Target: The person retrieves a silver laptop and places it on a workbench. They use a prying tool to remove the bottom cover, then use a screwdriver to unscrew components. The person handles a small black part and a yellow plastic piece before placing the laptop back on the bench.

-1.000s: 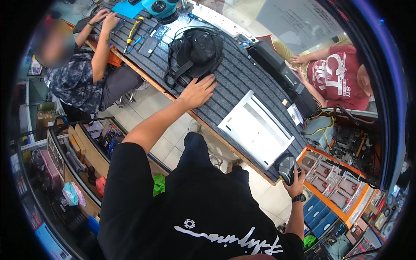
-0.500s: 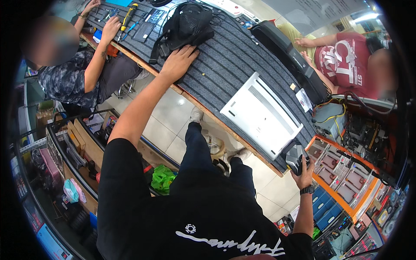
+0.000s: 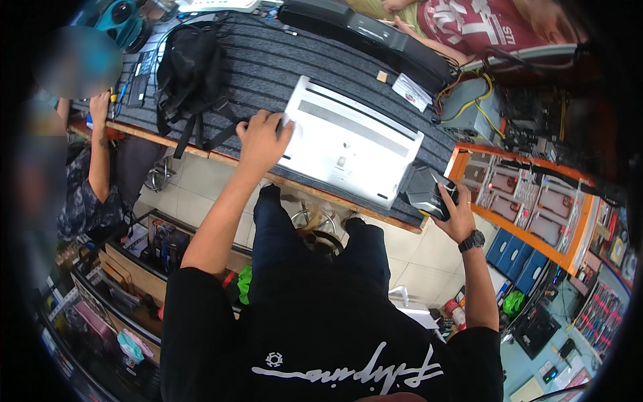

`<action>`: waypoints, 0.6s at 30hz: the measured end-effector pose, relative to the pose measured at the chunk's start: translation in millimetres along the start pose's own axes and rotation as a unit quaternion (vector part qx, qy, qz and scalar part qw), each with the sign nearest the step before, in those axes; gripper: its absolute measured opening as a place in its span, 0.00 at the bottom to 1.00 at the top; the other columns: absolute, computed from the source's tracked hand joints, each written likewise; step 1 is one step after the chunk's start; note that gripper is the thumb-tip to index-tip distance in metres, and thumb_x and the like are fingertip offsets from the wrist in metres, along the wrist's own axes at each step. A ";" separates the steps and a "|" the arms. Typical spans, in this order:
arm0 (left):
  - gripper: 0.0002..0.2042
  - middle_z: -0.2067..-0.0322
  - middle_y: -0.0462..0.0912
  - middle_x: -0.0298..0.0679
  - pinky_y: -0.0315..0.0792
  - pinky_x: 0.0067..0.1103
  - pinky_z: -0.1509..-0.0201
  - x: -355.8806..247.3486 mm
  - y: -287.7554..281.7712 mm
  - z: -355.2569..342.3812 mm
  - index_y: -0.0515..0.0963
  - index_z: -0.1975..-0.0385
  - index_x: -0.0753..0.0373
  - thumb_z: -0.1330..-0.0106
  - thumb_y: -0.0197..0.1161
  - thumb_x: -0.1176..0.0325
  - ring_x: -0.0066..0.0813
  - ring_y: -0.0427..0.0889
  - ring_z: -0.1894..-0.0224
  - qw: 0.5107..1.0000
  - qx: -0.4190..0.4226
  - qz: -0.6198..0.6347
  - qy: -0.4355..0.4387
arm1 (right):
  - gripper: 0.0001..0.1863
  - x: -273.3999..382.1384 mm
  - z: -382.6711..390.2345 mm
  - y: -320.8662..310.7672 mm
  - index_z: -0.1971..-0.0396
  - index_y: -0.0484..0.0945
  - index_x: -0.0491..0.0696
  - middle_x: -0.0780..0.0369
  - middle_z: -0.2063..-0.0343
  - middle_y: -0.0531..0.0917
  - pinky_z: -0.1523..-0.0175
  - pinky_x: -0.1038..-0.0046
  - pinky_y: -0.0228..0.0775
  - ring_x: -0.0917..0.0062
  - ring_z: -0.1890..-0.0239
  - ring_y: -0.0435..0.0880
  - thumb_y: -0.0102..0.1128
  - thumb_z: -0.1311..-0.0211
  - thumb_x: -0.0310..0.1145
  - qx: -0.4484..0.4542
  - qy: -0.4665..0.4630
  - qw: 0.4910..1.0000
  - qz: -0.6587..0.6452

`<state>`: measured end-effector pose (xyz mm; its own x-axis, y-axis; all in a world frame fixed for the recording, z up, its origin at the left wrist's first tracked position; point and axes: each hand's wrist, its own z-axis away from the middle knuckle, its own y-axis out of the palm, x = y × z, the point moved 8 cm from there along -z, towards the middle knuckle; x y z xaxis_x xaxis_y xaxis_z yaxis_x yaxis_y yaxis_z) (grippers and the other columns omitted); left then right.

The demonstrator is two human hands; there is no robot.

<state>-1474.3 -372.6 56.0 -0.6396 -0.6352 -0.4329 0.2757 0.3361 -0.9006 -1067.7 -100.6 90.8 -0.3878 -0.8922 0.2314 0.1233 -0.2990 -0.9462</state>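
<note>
Black angular device (image 3: 425,187) sits at the surface's (image 3: 258,84) near right corner. Right hand (image 3: 457,213) wraps its right side, grip mostly closed on it, forearm up from near right. Silver laptop (image 3: 351,144) just left, flat, underside up. Progress looks early: laid out, bottom cover on, no tool on it. Left hand (image 3: 263,141) palm down at laptop's left edge, arm extended, fingers half bent, grip loosely open, nothing enclosed. Black bag (image 3: 191,74) far left; long black case (image 3: 375,41) along far edge.
</note>
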 end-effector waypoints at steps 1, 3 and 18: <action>0.20 0.53 0.82 0.44 0.54 0.49 0.34 0.5 1.4 -0.7 0.83 0.51 0.64 0.31 0.60 0.53 0.43 0.79 0.46 1.000 0.000 -0.002 0.010 | 0.56 1.3 -0.5 0.2 0.28 0.66 0.64 0.49 0.32 0.61 0.29 0.49 0.63 0.45 0.32 0.63 0.84 0.65 0.32 0.001 0.002 1.000 -0.002; 0.20 0.53 0.82 0.43 0.51 0.50 0.30 3.2 -3.8 -3.8 0.82 0.50 0.64 0.30 0.60 0.54 0.43 0.79 0.45 0.999 0.006 -0.037 0.013 | 0.57 9.7 -7.6 0.0 0.28 0.66 0.65 0.49 0.32 0.61 0.29 0.50 0.63 0.46 0.32 0.62 0.84 0.65 0.33 -0.001 0.003 1.000 -0.010; 0.14 0.57 0.84 0.45 0.71 0.46 0.41 -19.2 170.3 237.0 0.82 0.57 0.61 0.38 0.66 0.60 0.49 0.81 0.47 0.858 0.433 0.273 0.041 | 0.49 44.7 -56.6 3.4 0.33 0.71 0.49 0.46 0.33 0.67 0.27 0.45 0.52 0.47 0.31 0.64 0.72 0.50 0.64 -0.026 0.013 0.995 -0.099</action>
<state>-1245.1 -468.0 -98.5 -0.2837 -0.4838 -0.8279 0.9576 -0.0971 -0.2714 -1136.3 -122.4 85.1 -0.4226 -0.8090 0.4086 -0.0051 -0.4487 -0.8937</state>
